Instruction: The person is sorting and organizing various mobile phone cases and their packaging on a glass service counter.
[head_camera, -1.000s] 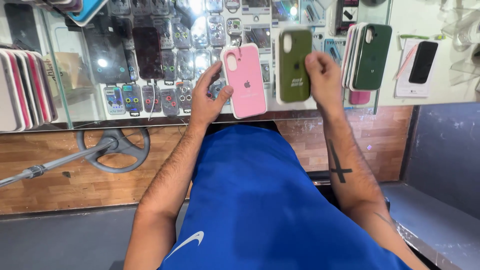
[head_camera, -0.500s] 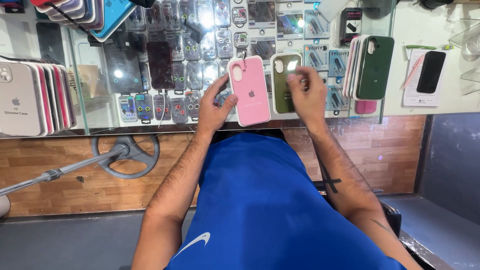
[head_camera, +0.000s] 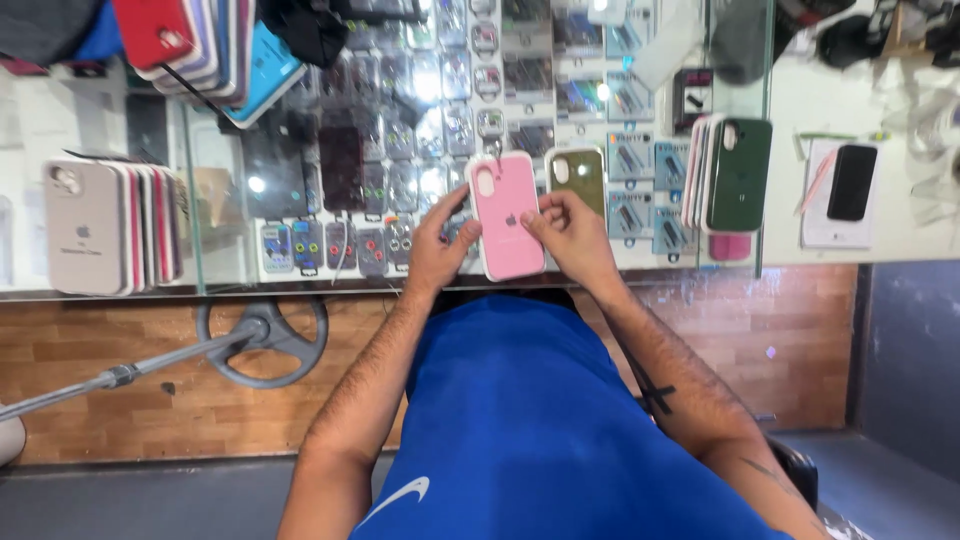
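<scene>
Pink phone case (head_camera: 507, 214): soft-finish, rounded corners, oval camera cut-out at its upper left, back face toward the camera. It is held upright over the glass counter (head_camera: 220, 270), between both hands.

Left hand (head_camera: 438, 245): grasps the case's left edge, thumb across the lower left of the back, fingers behind.

Right hand (head_camera: 570, 235): grasps the right edge, thumb pressed on the back near the middle. Its fingers appear also to pinch the olive-green phone case (head_camera: 577, 178), which stands just behind and to the right of the pink one; the contact is partly hidden, so this is not certain.

Surroundings: a dark green case (head_camera: 738, 175) fronts a row of cases standing on edge to the right, with a pink case lying beneath it. Further right, a black phone (head_camera: 852, 182) rests on a white pad. A row of upright cases, beige case (head_camera: 82, 240) foremost, stands at the left. Packaged accessories fill the shelf under the glass. A blue shirt (head_camera: 530, 440) covers the person's torso below. A metal stand with round base (head_camera: 262, 340) lies on the wooden floor.
</scene>
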